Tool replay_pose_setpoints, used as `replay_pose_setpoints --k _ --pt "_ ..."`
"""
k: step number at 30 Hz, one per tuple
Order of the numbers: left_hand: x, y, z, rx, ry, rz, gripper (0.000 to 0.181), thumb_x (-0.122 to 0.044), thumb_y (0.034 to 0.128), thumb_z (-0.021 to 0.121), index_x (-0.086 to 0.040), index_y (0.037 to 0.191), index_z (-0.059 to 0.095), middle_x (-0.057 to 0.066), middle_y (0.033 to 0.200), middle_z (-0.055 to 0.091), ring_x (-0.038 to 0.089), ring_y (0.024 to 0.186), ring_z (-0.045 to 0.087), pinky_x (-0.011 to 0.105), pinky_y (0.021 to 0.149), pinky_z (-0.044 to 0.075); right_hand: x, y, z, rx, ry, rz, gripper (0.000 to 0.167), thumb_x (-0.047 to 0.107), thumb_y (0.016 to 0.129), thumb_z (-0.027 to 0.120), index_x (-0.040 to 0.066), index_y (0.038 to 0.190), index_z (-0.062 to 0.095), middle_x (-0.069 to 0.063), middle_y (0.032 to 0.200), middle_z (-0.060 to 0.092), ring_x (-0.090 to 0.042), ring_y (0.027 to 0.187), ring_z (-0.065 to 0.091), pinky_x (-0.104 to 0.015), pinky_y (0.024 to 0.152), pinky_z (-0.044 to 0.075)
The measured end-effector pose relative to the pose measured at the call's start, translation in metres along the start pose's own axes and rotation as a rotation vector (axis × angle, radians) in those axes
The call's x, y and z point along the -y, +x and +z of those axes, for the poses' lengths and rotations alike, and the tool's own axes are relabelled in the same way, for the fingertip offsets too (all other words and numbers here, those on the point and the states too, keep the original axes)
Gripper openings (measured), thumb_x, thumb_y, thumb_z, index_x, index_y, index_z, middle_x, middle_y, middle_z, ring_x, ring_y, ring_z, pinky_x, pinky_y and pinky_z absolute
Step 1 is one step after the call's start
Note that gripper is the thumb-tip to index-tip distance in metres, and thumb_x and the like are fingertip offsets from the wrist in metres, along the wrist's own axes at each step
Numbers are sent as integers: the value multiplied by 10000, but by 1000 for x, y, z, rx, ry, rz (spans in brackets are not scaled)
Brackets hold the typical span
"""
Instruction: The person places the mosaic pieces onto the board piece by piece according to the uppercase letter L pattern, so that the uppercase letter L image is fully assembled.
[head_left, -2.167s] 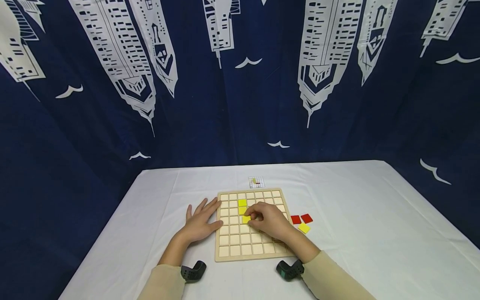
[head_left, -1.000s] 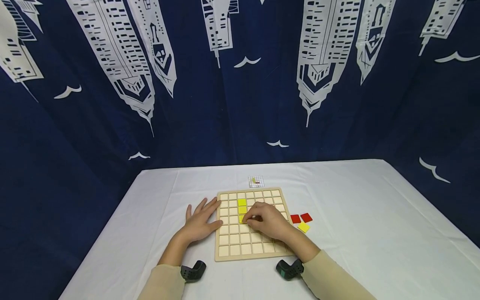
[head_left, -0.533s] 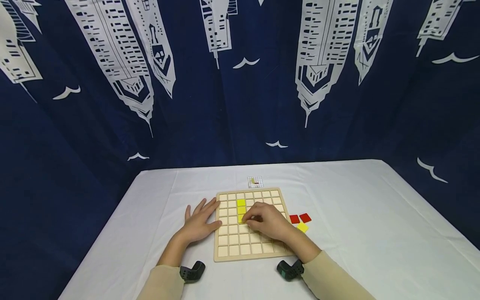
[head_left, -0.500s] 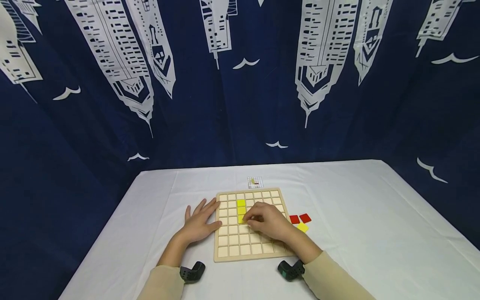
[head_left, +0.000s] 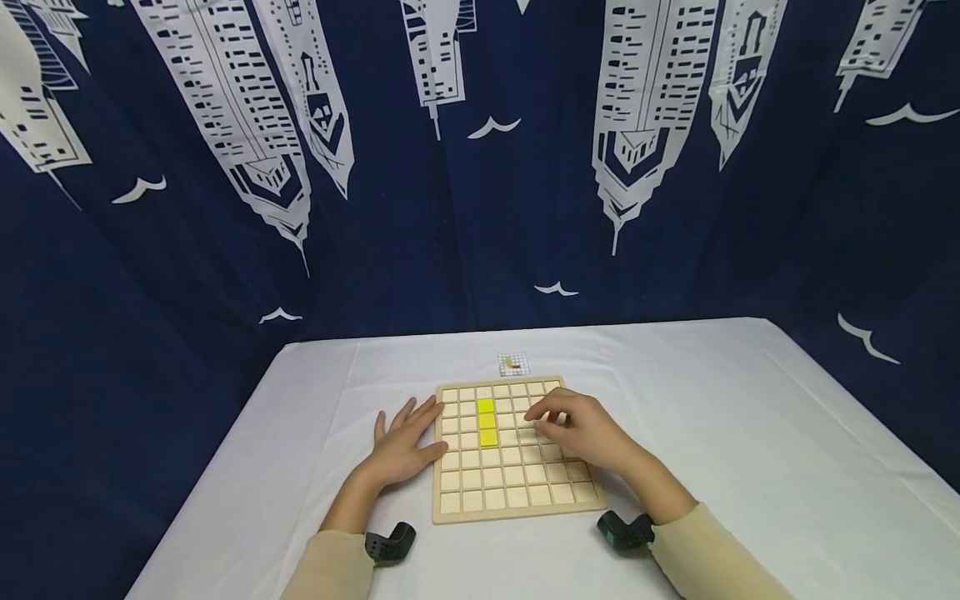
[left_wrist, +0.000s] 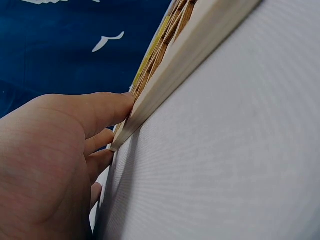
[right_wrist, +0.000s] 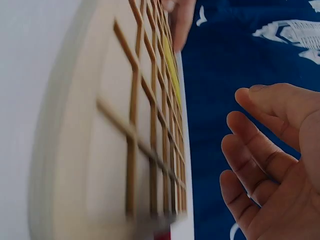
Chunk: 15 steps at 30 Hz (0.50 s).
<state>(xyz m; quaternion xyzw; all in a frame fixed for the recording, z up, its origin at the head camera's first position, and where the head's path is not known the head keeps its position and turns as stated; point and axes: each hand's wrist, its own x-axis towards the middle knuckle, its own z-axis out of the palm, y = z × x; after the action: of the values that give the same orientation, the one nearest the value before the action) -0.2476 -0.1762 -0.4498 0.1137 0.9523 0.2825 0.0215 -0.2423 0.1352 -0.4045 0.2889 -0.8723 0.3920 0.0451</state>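
A wooden grid board point(head_left: 517, 477) lies on the white table. Three yellow tiles point(head_left: 487, 421) sit in one column of its cells, one behind another. My left hand point(head_left: 401, 450) rests at the board's left edge, fingers spread; in the left wrist view the thumb of that hand point(left_wrist: 55, 160) touches the board's side point(left_wrist: 185, 60). Above the board's right part hovers my right hand point(head_left: 581, 427), its fingers loosely bent with nothing between them. The right wrist view shows this hand point(right_wrist: 270, 160) empty, apart from the board point(right_wrist: 115, 165). The loose tiles are hidden behind the right hand and forearm in the head view.
A small card with a printed grid point(head_left: 513, 364) lies behind the board. A dark blue curtain with white buildings and birds point(head_left: 465, 208) hangs behind the white tablecloth point(head_left: 750, 433). At the bottom of the right wrist view a bit of red point(right_wrist: 162, 234) shows, blurred.
My right hand has left the nearest yellow tile and moved to the right, its forearm now covering where the loose red and yellow tiles lay. The left hand stays at the board's edge.
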Motion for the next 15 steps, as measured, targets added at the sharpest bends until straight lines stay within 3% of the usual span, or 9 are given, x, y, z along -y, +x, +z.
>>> replay_pose_setpoints --k 6,15 --pt "0 1 3 -5 -4 -7 689 -354 931 639 -182 1549 388 27 1661 283 326 1573 95 650 1198 -139 -14 -16 -22 -45 -32 35 115 85 919 704 124 1016 751 29 998 683 -41 765 561 -206 624 503" --pt "1 2 1 0 14 -8 692 -362 938 630 -187 1556 374 23 1667 267 322 1575 88 648 1198 -141 -36 -40 -42 -28 -75 115 101 85 898 726 146 977 742 50 886 632 -65 755 548 -200 629 489"
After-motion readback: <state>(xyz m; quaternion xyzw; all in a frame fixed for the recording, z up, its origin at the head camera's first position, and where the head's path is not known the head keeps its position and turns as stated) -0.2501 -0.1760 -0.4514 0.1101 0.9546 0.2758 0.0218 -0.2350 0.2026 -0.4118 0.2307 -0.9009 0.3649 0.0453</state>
